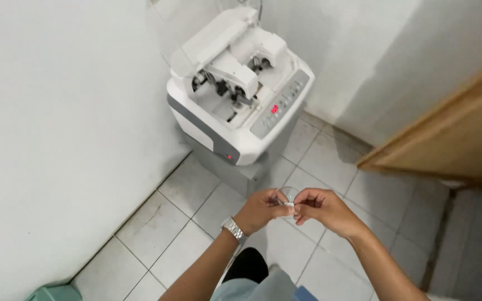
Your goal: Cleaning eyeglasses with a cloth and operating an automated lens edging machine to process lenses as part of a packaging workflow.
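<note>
My left hand (260,210) and my right hand (322,207) meet in front of me over the tiled floor. Together they pinch a small round clear lens (289,194), its thin rim showing just above my fingertips. A small white piece sits on it between my thumbs. My left wrist carries a metal watch (233,228). Beyond my hands stands a white and grey machine (235,100) with its clear lid raised and its inner clamps exposed.
The machine rests on a grey stand (235,167) in the corner between white walls. A small red display glows on its sloped button panel (279,106). A wooden door (453,139) is on the right. A green object (54,292) lies bottom left.
</note>
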